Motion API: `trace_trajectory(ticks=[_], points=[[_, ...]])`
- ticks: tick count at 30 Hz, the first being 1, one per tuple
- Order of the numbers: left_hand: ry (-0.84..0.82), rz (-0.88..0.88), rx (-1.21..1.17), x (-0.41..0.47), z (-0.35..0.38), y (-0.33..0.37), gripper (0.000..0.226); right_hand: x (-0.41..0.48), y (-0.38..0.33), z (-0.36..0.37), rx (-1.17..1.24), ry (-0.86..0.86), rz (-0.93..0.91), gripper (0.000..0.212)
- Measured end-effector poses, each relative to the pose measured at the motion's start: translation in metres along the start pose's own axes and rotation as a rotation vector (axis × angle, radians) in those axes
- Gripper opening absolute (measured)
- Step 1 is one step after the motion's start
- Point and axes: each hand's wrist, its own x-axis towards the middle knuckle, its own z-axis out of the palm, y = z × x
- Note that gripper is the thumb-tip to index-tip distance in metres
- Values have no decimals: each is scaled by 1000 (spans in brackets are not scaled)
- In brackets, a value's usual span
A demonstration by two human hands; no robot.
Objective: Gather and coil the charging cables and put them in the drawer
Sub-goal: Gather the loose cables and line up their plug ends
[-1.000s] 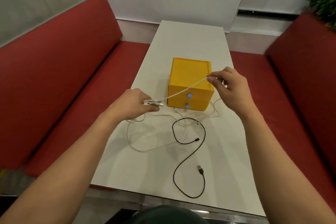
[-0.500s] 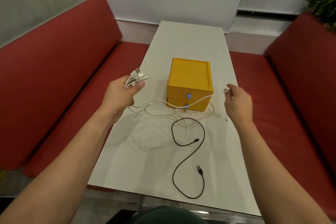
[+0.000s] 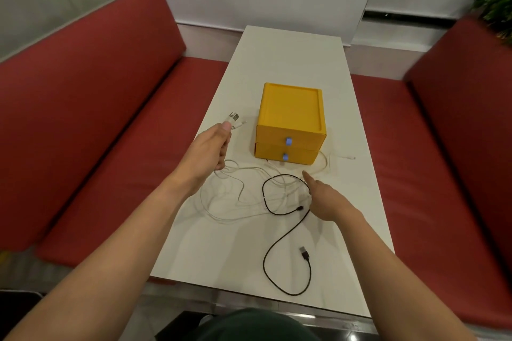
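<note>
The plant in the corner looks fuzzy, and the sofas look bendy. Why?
Head view: the plant is smeared, probably motion blur; the wide-angle lens bends the sofas toward the edges; the box in the middle is sharp.

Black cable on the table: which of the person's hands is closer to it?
Right. The right hand reaches over the black cable at its loop, right beside it. The left hand is raised off to the left, gripping the plugs of the white cables.

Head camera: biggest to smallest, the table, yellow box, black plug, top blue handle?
1. Table
2. Yellow box
3. Black plug and top blue handle: both tiny, and the plug is nearer the camera, so unranked.
</note>
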Motion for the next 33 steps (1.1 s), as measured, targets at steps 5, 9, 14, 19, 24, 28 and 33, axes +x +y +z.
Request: trace_trajectory(ticks=[5, 9, 14, 19, 24, 28, 33], points=[[34, 11, -14, -1, -1, -2, 39, -25, -10, -3, -29, 144, -18, 51], [28, -5, -37, -2, 6, -4, 36, -45, -26, 26, 60, 27, 71, 21], [-21, 17, 21, -6, 12, -10, 35, -64, -23, 46, 112, -109, 155, 37], [-44, 20, 42, -11, 15, -16, 34, -68, -17, 61, 134, -127, 167, 32], [-41, 12, 40, -13, 14, -18, 35, -65, -14, 70, 219, -67, 137, 21], [-58, 28, 50, -13, 12, -20, 34, -66, -16, 60, 430, 63, 113, 15], [-55, 56, 52, -10, 10, -21, 34, -78, -40, 6, 916, 256, -21, 19]])
